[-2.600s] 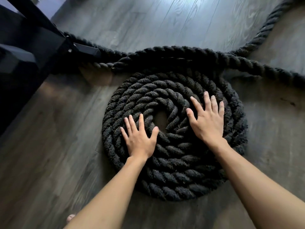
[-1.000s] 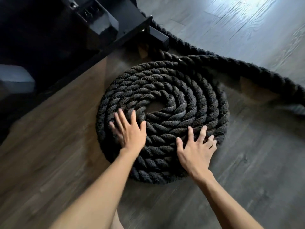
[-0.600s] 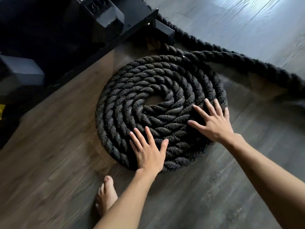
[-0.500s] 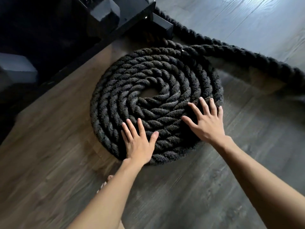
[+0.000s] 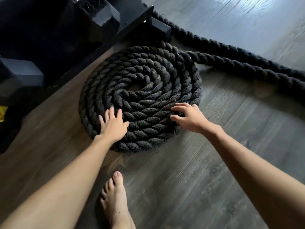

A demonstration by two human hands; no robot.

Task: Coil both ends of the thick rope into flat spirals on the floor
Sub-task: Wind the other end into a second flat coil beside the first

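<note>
Filling most of the view, a dark grey-brown wood-grain plank floor (image 5: pixel 189 179) is seen from above, with pale light reflected at the upper right. The upper left corner is taken up by a black metal equipment frame (image 5: pixel 66 30), whose square bar ends close to the far edge of the rope work.

A thick black twisted rope (image 5: pixel 247 66) is laid across the floor from the right edge toward the middle. There it is wound into a flat spiral (image 5: pixel 148 71) of several tight turns, with a small gap of bare floor left at its centre. The spiral lies on the floor just beside the frame. A second stretch of rope (image 5: pixel 189 33) is seen behind it, running out from under the frame's bar toward the right.

Two bare forearms are stretched forward from the bottom corners. The left hand (image 5: pixel 113 126) is laid palm down on the near left edge of the spiral, its fingers straight and spread wide. The right hand (image 5: pixel 189 118) is set on the near right edge, its fingers bent, and one turn of rope appears to be pinched between fingertips and thumb.

A bare foot (image 5: pixel 115 200) is planted on the floor between the arms, toes pointed toward the spiral and apart from it. A small yellow scrap (image 5: pixel 2 113) is cut off by the left edge.
</note>
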